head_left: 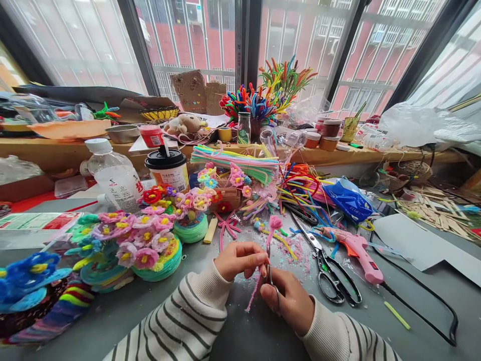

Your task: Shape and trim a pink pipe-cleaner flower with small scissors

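My left hand [240,260] is closed in a pinch on a thin pink pipe cleaner [252,296], whose lower end hangs below the fingers. In my right hand [287,298] is a small pair of scissors [277,291], blades upward, right beside my left fingertips. Just beyond the blades shows a fuzzy pink ball shape [275,222]; whether it joins the held pipe cleaner I cannot tell. Pink fluffy clippings [296,250] lie scattered on the grey table [240,341]. Large black-handled scissors [326,271] rest to the right of my hands.
Pipe-cleaner flowers [146,235] on round coiled bases crowd the left. A pink glue gun [361,255] with a black cable lies right. Behind are a bottle [112,175], a lidded cup [167,170], a pipe-cleaner bundle [236,163] and a blue packet [349,198].
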Demonstrator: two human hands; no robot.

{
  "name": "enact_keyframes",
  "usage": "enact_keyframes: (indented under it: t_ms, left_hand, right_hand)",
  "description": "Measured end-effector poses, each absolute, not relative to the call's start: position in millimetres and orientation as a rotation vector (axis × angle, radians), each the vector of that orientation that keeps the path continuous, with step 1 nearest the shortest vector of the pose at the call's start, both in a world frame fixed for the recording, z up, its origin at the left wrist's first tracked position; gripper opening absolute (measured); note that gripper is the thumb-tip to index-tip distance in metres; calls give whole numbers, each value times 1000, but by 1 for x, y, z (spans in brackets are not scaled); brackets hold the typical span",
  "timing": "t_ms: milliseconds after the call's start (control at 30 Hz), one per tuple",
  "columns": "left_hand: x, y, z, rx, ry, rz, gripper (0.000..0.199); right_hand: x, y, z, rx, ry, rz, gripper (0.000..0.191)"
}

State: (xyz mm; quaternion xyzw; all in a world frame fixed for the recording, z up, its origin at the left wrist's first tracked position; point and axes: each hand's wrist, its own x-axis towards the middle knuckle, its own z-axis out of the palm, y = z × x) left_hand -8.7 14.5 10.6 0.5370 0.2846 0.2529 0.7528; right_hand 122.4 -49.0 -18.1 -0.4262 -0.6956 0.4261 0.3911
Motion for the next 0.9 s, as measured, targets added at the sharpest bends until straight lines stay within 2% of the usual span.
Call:
enact_keyframes:
  t_ms: [533, 900]
  left_hand:
    - [-6, 13, 12, 1253, 601, 535, 24]
    - [-3, 8, 12, 1262, 580, 566, 25]
  right_hand:
    - [123, -47, -22, -1007, -1676, 1168, 38]
    - [123, -48, -19, -979, -1517, 1364, 39]
